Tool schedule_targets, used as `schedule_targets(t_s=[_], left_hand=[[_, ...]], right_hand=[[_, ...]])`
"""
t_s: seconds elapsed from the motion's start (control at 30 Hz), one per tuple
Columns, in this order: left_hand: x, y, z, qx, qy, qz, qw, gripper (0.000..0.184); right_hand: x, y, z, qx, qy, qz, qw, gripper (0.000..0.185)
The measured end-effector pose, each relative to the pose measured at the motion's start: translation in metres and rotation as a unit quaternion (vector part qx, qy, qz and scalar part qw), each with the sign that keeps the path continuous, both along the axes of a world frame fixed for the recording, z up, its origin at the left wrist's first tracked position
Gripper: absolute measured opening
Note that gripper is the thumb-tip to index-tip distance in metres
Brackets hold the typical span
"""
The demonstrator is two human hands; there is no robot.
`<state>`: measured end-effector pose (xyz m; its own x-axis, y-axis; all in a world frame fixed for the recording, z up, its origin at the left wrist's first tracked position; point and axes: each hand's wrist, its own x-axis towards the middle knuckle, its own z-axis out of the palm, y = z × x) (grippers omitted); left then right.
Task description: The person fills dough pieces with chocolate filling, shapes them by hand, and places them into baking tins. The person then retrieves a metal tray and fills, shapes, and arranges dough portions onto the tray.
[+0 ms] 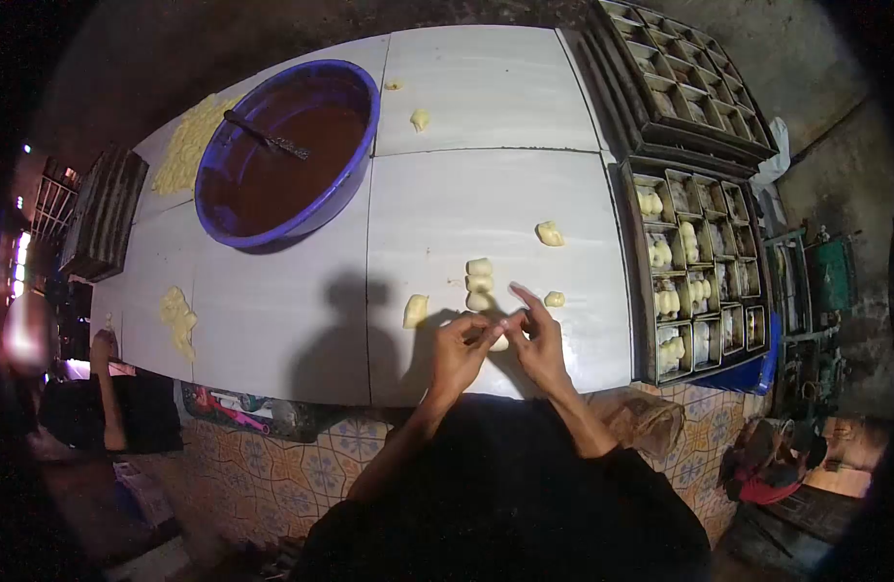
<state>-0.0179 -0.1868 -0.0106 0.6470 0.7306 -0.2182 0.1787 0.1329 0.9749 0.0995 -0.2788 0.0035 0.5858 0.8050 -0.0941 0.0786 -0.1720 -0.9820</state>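
Observation:
My left hand (457, 353) and my right hand (541, 353) meet at their fingertips above the near part of the white table. Both are closed in a pinch on a small pale piece of dough (501, 343), mostly covered by the fingers. My right index finger points outward. Just beyond the hands, rounded dough pieces (479, 283) stand touching in a short row. A loose dough lump (416, 311) lies left of my left hand. To the right of my right hand sits a smaller lump (555, 300), with another lump (550, 234) farther off.
A blue basin (207, 209) of brown contents holds a dark-handled utensil (263, 134). Flattened dough (178, 322) lies at left. Divided metal baking pans (646, 267) line the right edge, some compartments holding dough; more pans (633, 58) stand behind. Another person's arm (108, 393) reaches in at far left.

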Motion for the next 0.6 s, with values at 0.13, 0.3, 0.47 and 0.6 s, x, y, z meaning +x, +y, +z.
schedule_targets(t_s=[0.13,0.3,0.47,0.6], left_hand=[[0.005,-0.006,-0.003,-0.090,-0.190,-0.031,0.977,0.026],[0.003,0.007,-0.016,0.165,-0.135,-0.009,0.977,0.050],[-0.007,0.030,-0.006,0.052,-0.081,0.087,0.992,0.033],[-0.018,0.041,-0.032,-0.024,-0.129,0.118,0.984,0.016]], right_hand=[[0.024,-0.008,-0.020,-0.051,0.222,0.170,0.959,0.069],[0.030,0.007,-0.010,-0.019,-0.017,0.111,0.993,0.072],[0.048,0.019,-0.055,0.000,-0.028,0.064,0.998,0.080],[0.095,0.034,-0.035,0.001,-0.262,-0.007,0.965,0.057]])
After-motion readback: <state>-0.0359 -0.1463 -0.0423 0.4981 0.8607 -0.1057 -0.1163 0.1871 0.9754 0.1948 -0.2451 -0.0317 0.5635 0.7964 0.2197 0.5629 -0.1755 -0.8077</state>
